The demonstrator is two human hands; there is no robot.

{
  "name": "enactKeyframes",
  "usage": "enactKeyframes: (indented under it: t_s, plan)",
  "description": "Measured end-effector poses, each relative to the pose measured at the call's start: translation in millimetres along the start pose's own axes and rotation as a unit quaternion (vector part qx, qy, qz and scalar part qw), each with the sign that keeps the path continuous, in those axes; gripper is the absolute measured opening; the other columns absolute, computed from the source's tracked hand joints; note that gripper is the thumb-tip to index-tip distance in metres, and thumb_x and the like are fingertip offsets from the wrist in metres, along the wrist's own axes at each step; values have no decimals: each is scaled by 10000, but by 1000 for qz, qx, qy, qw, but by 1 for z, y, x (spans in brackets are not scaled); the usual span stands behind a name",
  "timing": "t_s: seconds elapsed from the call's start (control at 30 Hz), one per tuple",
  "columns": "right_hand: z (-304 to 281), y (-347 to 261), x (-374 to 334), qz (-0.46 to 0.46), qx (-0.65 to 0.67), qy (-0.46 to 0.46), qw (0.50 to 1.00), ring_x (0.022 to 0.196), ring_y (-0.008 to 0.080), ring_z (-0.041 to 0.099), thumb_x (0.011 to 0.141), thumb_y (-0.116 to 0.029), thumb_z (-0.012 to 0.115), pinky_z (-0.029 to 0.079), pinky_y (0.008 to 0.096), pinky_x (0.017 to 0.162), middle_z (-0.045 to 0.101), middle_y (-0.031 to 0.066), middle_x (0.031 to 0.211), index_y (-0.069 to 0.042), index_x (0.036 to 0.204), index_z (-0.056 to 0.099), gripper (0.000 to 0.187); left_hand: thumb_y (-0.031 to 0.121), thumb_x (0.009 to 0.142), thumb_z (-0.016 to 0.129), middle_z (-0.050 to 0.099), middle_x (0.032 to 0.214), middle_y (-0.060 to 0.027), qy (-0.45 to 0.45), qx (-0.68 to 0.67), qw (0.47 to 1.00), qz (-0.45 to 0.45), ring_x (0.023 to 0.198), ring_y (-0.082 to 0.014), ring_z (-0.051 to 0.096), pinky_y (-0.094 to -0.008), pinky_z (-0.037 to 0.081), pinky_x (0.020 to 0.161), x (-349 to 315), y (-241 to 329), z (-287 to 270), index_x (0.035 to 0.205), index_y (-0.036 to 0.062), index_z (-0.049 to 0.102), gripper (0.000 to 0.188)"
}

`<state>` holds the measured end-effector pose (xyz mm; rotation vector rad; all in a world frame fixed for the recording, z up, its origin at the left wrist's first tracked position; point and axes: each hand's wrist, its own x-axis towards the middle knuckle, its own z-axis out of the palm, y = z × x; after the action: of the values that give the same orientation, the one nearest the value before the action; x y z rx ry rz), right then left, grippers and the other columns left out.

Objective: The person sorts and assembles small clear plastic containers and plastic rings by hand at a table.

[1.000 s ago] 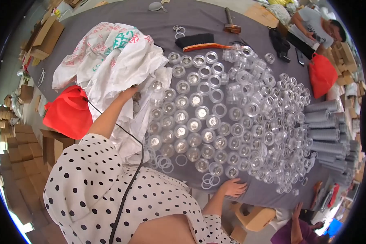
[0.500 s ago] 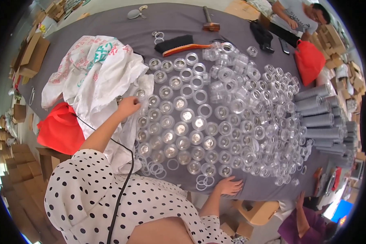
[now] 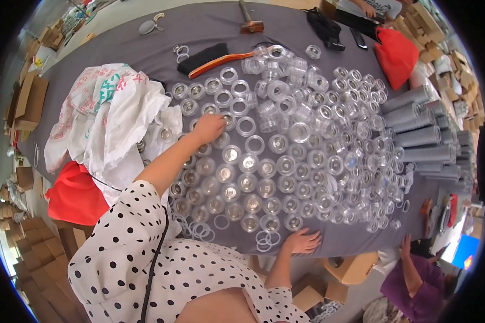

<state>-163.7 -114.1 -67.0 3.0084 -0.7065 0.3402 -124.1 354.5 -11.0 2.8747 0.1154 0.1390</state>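
- Clear containers (image 3: 248, 163) stand spread out, likely for reach.
- Left hand (image 3: 210, 127) over some; I can't tell its grip.
- Right hand (image 3: 304, 243) open, perhaps bracing on near tabletop (image 3: 339, 241).

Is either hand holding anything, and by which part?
The left hand is over clear containers; whether it grips one cannot be told. The right hand holds nothing, lying open on the grey cloth.

The left hand (image 3: 209, 128) is positioned over the jars (image 3: 248, 162) on the table (image 3: 108, 46). Left of this hand lies the sack (image 3: 99, 107); beyond the hand lie the brush (image 3: 207, 56) and, farther, the hammer (image 3: 251, 26). Far right, past the jars, lie the stacks (image 3: 423, 134).
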Motion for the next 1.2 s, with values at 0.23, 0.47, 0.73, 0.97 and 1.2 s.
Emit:
enactKeyframes:
  t_s: [0.23, 0.47, 0.73, 0.97, 1.2]
  plan:
    - [3, 4, 1, -4, -5, 7, 1000, 1246, 281, 302, 856, -347, 449, 235, 464, 988, 361, 92, 1318, -118, 1280, 361, 489, 198, 745, 485, 604, 939, -100, -67, -33, 995, -66, 777, -307, 601, -441, 479, 657, 3, 22, -11, 949, 89, 563, 245]
    - [-1, -1, -1, 12, -12, -15, 1000, 1249, 273, 300, 854, -344, 450, 237, 461, 988, 363, 85, 1319, -128, 1279, 367, 484, 247, 737, 484, 616, 917, -121, -150, -25, 983, -100, 811, -314, 599, -443, 476, 671, 7, 11, -5, 994, 101, 556, 303]
    - [2, 5, -1, 5, -17, -6, 1000, 1241, 277, 310, 857, -347, 439, 240, 465, 984, 370, 91, 1315, -124, 1278, 370, 481, 321, 766, 473, 618, 937, -135, -224, 26, 961, -158, 819, -307, 604, -428, 481, 679, 18, 19, 10, 1038, 45, 536, 393]
    - [4, 2, 2, -13, -36, 32, 999, 1204, 254, 368, 842, -379, 465, 280, 437, 966, 418, 64, 1284, -135, 1247, 413, 476, 353, 821, 500, 634, 864, -96, 31, -148, 984, -90, 785, -269, 601, -367, 466, 693, -12, 4, -9, 953, 101, 618, 308]
    - [9, 4, 1, -3, -39, 38, 999, 1230, 249, 333, 837, -368, 480, 269, 445, 967, 397, 56, 1294, -135, 1257, 396, 487, 396, 739, 573, 629, 793, -146, -282, -63, 878, -381, 726, -262, 606, -387, 464, 636, -130, -64, -80, 853, 30, 623, 386]
